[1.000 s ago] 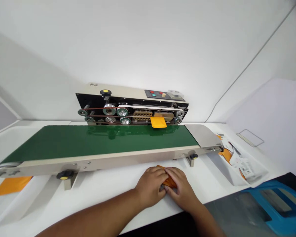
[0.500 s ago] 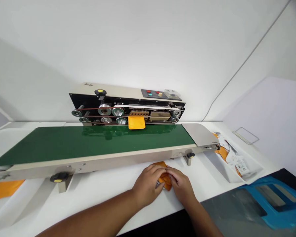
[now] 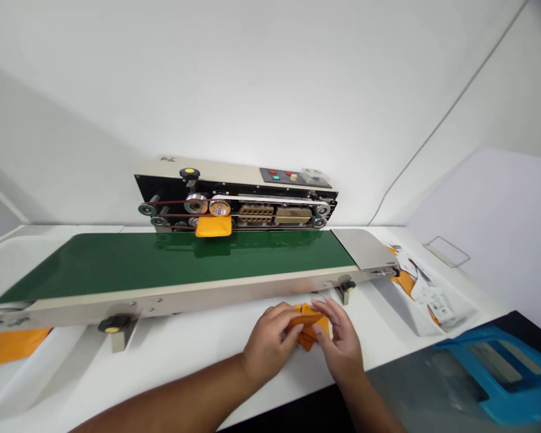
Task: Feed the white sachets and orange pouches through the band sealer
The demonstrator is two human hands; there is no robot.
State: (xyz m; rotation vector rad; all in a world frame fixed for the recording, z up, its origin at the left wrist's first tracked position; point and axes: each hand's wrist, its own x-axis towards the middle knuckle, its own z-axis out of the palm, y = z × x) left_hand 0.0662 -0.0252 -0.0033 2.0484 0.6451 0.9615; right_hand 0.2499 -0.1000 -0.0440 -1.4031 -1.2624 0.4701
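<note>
My left hand [image 3: 270, 338] is closed, pinching the edge of an orange pouch [image 3: 305, 322] between thumb and fingers just in front of the conveyor. Across from it, my right hand [image 3: 345, 340] has its thumb on the pouch's right part, with the fingers reaching over the far side. More orange material shows beneath and behind the pinched edge; whether it is a second pouch I cannot tell. Another orange pouch [image 3: 213, 227] hangs from the belts of the band sealer [image 3: 252, 192], over the green conveyor belt [image 3: 162, 264].
At the right stands a white bin [image 3: 460, 316] holding orange and white printed packets [image 3: 433, 297]. An orange packet [image 3: 15, 346] lies in a white tray [image 3: 49, 367] at the lower left. A blue-lidded container [image 3: 500, 367] sits below the table's right edge.
The pouch in the sealer has travelled left to below the silver wheels. My right hand's fingers have spread apart, and more of the orange material between my hands is exposed.
</note>
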